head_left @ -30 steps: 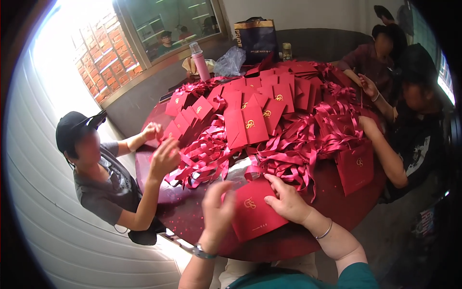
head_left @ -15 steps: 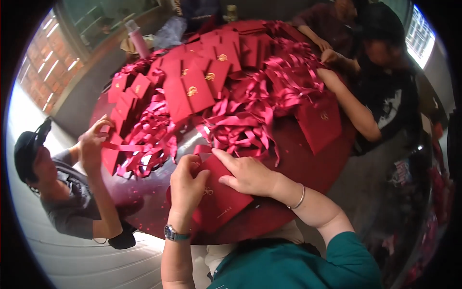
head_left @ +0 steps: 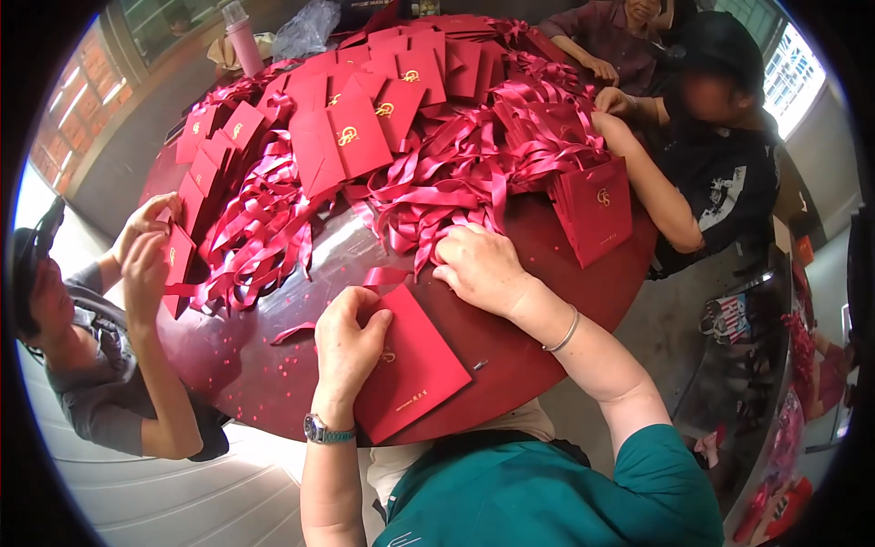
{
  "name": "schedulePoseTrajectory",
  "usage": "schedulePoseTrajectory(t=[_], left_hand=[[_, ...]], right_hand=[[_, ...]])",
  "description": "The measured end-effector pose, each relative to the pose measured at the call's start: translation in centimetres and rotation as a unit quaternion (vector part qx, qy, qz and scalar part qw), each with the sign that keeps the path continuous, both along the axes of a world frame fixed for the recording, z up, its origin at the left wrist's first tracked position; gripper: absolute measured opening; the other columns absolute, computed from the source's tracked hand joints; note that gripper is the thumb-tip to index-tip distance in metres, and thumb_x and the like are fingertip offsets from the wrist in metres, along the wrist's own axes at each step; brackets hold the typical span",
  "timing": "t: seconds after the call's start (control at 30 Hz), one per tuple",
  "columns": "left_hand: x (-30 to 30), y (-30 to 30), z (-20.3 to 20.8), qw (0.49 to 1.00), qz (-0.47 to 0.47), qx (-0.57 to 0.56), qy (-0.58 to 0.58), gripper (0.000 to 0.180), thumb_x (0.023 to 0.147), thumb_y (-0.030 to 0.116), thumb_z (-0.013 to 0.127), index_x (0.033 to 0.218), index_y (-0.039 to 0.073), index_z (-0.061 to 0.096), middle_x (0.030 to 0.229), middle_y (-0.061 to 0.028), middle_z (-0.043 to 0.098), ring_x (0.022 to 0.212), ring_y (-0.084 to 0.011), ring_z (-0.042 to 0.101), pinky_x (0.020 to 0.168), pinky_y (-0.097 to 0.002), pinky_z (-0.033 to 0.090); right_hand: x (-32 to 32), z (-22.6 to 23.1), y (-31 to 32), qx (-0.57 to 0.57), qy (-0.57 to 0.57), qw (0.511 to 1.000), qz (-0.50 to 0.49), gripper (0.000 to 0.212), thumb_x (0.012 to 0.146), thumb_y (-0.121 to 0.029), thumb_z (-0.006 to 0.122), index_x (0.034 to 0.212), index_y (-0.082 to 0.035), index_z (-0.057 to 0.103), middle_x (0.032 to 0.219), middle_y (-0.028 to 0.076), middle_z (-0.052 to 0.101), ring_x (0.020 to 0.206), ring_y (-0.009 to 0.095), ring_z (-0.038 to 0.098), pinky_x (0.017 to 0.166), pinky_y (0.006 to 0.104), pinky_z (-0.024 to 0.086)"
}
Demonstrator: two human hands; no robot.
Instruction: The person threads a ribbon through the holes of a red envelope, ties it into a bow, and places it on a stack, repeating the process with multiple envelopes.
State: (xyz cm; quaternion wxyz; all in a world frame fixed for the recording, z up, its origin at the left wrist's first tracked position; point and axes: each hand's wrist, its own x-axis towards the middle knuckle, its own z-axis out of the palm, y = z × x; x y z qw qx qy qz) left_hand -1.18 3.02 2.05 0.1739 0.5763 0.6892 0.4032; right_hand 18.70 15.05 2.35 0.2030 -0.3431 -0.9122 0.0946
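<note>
My left hand [head_left: 351,342] grips the upper left edge of a flat red paper bag [head_left: 424,369] with a gold emblem, thumb on its face. At the bag's top a short loop of red ribbon [head_left: 386,275] shows, and a ribbon end [head_left: 293,334] lies left of my wrist. Beyond the bag, my right hand [head_left: 483,269] is at the near edge of a heap of red ribbons [head_left: 447,196]. Its fingers are curled together on the ribbons; the fingertips are partly hidden.
Many red bags [head_left: 360,137] are stacked across the round dark red table [head_left: 547,314]. Another upright bunch of bags [head_left: 597,214] stands at the right. A co-worker at the left handles bags [head_left: 180,260]; others sit at the far right. A pink bottle [head_left: 242,46] stands at the back.
My right hand has left the top of the bag and moved away to the ribbon heap. My left hand still holds the bag. The view has shifted slightly.
</note>
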Motion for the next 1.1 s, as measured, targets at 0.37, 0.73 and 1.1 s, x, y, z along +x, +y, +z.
schedulePoseTrajectory(t=[0.37,0.73,1.1], left_hand=[[-1.6,0.3,0.1,0.996,-0.033,-0.035,-0.079,0.027,0.076,0.000,0.071,0.103,-0.004,0.067,0.093,-0.0122,0.072,0.085,-0.0195,0.069,0.080,-0.0307,0.054],[-3.0,0.3,-0.4,0.969,-0.052,-0.081,-0.229,0.035,0.077,-0.007,0.063,0.112,-0.003,0.062,0.103,-0.0163,0.070,0.099,-0.0244,0.069,0.087,-0.0332,0.054],[-2.2,0.1,0.8,0.985,-0.011,-0.058,-0.159,0.020,0.076,-0.008,0.063,0.095,-0.002,0.058,0.094,-0.0194,0.068,0.090,-0.0292,0.069,0.080,-0.0360,0.054]], right_hand=[[-0.3,6.4,-3.5,-0.176,0.346,0.920,0.055,0.010,0.090,-0.005,0.068,0.097,0.001,0.063,0.088,0.003,0.066,0.073,0.006,0.056,0.066,0.0218,0.047],[0.6,3.8,-3.9,0.043,-0.035,0.994,-0.095,0.018,0.084,-0.018,0.068,0.096,-0.005,0.065,0.091,0.011,0.069,0.079,0.031,0.065,0.070,0.0416,0.051],[-7.8,2.5,-1.1,0.015,0.147,0.969,0.199,0.016,0.082,-0.004,0.065,0.097,-0.001,0.067,0.097,0.013,0.069,0.093,0.031,0.063,0.083,0.0398,0.050]])
